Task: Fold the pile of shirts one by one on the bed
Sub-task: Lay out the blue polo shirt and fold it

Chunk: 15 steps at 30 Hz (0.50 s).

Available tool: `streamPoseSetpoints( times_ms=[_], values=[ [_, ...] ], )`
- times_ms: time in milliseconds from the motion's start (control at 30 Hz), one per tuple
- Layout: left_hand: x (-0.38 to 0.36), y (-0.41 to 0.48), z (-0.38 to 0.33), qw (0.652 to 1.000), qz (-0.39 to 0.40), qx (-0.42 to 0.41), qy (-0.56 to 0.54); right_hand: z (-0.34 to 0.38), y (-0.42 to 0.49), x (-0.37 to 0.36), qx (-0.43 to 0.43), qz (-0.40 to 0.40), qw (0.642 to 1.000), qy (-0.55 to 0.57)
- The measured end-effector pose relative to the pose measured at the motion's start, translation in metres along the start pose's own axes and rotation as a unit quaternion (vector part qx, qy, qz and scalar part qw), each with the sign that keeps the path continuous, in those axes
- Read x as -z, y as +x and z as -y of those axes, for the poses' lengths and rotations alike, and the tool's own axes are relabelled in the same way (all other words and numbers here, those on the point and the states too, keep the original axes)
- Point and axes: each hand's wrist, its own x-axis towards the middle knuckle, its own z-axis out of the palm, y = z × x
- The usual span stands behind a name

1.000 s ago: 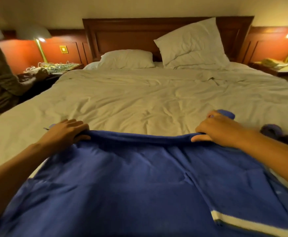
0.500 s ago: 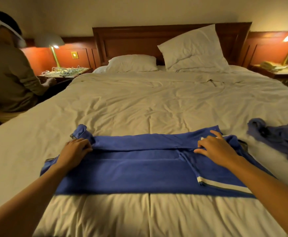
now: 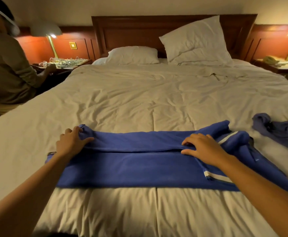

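Head view — our left hand (image 3: 72, 143) grips the shirt (image 3: 131, 168) edge, right hand (image 3: 204, 148) presses flat, open — we should smooth creases first.

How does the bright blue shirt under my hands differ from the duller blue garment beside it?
The bright blue shirt lies flat, partly folded; the duller blue garment lies crumpled, untouched. The shirt shows a white stripe; the garment shows none. Both rest on the white duvet.
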Motion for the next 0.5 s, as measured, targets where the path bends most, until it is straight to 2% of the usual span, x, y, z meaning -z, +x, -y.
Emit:
streamPoseSetpoints(
  times_ms=[67, 167, 267, 333, 433, 500],
  values=[
    [-0.007, 0.002, 0.0, 0.999, -0.022, 0.008, -0.048, 0.01, 0.009, -0.017, -0.01, 0.009, 1.0, 0.007],
    [-0.003, 0.005, 0.006, 0.993, -0.051, -0.001, -0.105, 0.011, 0.011, -0.023, -0.024, -0.03, 0.999, 0.032],
    [0.015, 0.003, 0.016, 0.984, -0.095, -0.028, -0.146, 0.004, 0.007, -0.017, 0.003, -0.07, 0.993, 0.093],
    [0.024, 0.002, 0.024, 0.986, -0.092, -0.049, -0.131, 0.0, 0.002, -0.007, 0.028, -0.041, 0.992, 0.119],
    [0.027, 0.006, 0.033, 0.996, -0.021, -0.042, -0.075, 0.002, -0.003, 0.006, 0.017, 0.051, 0.991, 0.126],
    [0.022, 0.006, 0.031, 0.999, -0.019, -0.028, -0.018, 0.009, -0.002, 0.008, -0.017, 0.018, 0.987, 0.159]
  ],
)
